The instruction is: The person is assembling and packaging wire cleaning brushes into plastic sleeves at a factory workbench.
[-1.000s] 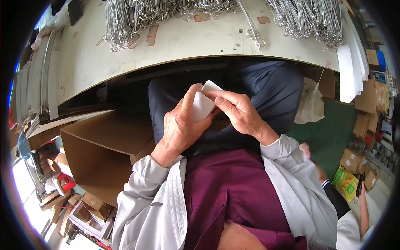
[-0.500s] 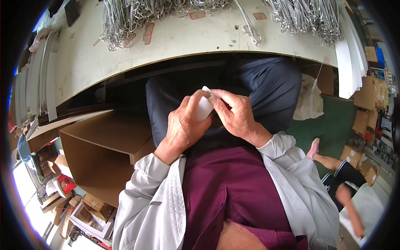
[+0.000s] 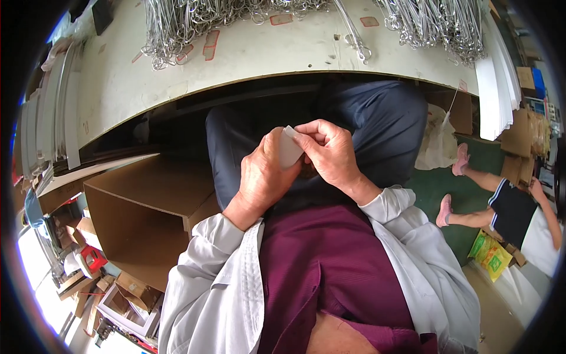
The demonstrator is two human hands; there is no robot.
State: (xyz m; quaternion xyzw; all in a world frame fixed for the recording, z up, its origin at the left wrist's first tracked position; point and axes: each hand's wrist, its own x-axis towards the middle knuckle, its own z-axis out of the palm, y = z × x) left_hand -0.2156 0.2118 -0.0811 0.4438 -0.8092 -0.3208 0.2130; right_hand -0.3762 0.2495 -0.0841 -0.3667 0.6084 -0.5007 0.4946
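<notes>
Over my lap, in front of the table edge, my left hand (image 3: 263,177) is closed round a small white card-like piece (image 3: 289,151). Its fingers are wrapped behind the piece, so part of it is hidden. My right hand (image 3: 333,156) pinches the piece's upper corner between thumb and fingers. The two hands almost meet there. On the table (image 3: 247,59) beyond lie heaps of silvery wire rods with looped ends (image 3: 177,29), and a few similar rods (image 3: 354,41) lie apart from them.
An open cardboard box (image 3: 141,192) stands at my left knee. White panels (image 3: 498,88) stand at the table's right end, others (image 3: 62,112) at its left. A pale plastic bag (image 3: 436,141) hangs under the table. A person (image 3: 513,212) is on the green floor at right, near a yellow-green packet (image 3: 490,253).
My right fingers have curled in more at the white piece's corner, and the piece has tilted slightly. The person at right has moved farther off, uncovering the yellow-green packet.
</notes>
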